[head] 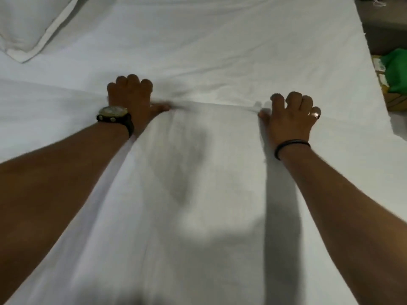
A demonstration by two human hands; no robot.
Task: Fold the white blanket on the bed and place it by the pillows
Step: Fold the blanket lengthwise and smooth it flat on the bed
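Stretching between the two arms, the white cotton blanket (187, 183) lies over the bed, its far edge drawn into a straight, slightly ridged line that runs from one hand to the other. Small creases fan out from that edge near each thumb. The person's left hand (132, 95) is clenched on the blanket's far edge, knuckles up, fingers curled under and the thumb pressing fabric against them. The person's right hand (293, 113) grips the same edge further right, fingers bent and thumb tucked into the cloth. Both forearms reach forward from the lower corners, with the blanket's near part spread between them and blurred at the bottom.

A dark round wristwatch (114, 116) sits on the left wrist, and a thin black band (290, 147) circles the right wrist; a ring (316, 115) shows on one right finger.

Beyond the hands lies the smooth white bed sheet (220, 40). A white pillow with a flat stitched border (28, 25) rests at the upper left, well apart from the held edge. Past the bed's right side, a bright green object (396, 71) is partly visible.
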